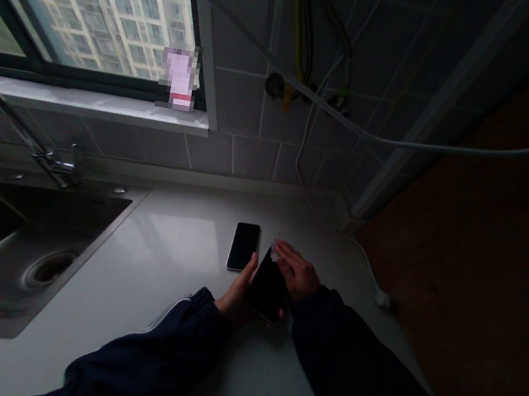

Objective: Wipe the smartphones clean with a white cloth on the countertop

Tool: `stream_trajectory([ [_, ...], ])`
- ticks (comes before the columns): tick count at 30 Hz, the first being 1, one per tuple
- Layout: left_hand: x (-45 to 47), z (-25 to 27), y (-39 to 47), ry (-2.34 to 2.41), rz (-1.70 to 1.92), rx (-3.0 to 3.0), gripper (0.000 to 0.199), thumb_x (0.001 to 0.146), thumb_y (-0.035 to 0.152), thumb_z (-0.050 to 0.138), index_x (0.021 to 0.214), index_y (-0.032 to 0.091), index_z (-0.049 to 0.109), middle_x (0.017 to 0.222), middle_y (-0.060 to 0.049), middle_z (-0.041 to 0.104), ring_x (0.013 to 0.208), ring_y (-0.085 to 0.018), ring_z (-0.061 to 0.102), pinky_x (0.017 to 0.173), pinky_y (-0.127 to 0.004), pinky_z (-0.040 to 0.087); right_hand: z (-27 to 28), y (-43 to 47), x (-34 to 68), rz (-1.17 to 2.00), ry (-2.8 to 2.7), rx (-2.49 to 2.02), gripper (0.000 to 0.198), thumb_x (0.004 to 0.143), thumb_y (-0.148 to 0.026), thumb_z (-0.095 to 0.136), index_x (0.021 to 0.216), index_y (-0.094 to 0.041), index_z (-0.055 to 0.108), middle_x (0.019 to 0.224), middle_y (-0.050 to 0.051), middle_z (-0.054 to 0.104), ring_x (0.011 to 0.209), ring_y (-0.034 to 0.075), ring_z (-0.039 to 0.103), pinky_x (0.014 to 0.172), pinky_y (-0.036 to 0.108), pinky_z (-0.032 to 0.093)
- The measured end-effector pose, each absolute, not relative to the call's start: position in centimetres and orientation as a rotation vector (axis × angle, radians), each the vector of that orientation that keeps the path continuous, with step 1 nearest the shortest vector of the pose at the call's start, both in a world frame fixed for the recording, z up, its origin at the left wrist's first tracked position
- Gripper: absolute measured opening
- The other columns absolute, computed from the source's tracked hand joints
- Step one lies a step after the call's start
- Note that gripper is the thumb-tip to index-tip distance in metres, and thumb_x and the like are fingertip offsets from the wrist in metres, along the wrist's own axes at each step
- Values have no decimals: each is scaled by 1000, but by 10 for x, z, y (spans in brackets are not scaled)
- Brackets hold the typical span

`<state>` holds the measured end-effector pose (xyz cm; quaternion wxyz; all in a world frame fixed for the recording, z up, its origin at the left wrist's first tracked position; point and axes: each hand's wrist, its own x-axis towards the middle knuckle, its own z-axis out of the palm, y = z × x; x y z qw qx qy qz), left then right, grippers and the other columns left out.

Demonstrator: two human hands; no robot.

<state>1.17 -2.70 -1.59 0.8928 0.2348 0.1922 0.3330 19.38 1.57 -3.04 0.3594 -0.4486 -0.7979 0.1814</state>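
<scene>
My left hand [234, 296] is closed around a dark phone [269, 292], its thumb along the near left edge and fingertips showing at the lower right. The phone is tilted above the counter. My right hand [301, 276] presses a small whitish tissue [275, 252] against the phone's upper end, the fingers held together; part of the tissue is hidden under them. Just left of my hands, a second phone [243, 246] with a black screen and light edge lies flat on the white counter [171, 270].
A steel sink [98, 248] with a chrome faucet [54, 163] is at the left. A white cable [366, 259] runs down to a plug [383, 299] at the counter's right side. Another cable [405, 144] hangs across the view. A window is behind.
</scene>
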Motion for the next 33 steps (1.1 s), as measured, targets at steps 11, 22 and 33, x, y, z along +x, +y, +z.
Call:
stream_trajectory([
  [11, 12, -14, -27, 441, 700, 507, 82, 93, 76, 28, 132, 11, 58, 81, -14, 73, 61, -30, 73, 44, -35, 55, -30, 16, 193, 469, -2069, -1137, 52, 105, -50, 35, 142, -22, 60, 149, 10, 56, 143, 26, 48, 119, 53, 40],
  [22, 12, -11, -29, 422, 698, 503, 80, 94, 74, 32, 132, 10, 61, 85, -17, 73, 62, -29, 72, 47, -36, 55, -29, 17, 191, 504, -2033, -1100, 59, 104, -56, 34, 140, -18, 62, 148, 13, 56, 143, 27, 49, 120, 51, 40],
  [33, 12, 10, -33, 562, 876, 279, 54, 98, 48, 45, 138, 15, 61, 99, -13, 76, 92, -30, 73, 85, -41, 56, -25, 12, 189, 449, -2140, -1108, 52, 105, -49, 36, 144, -22, 57, 152, 12, 52, 146, 30, 43, 118, 65, 33],
])
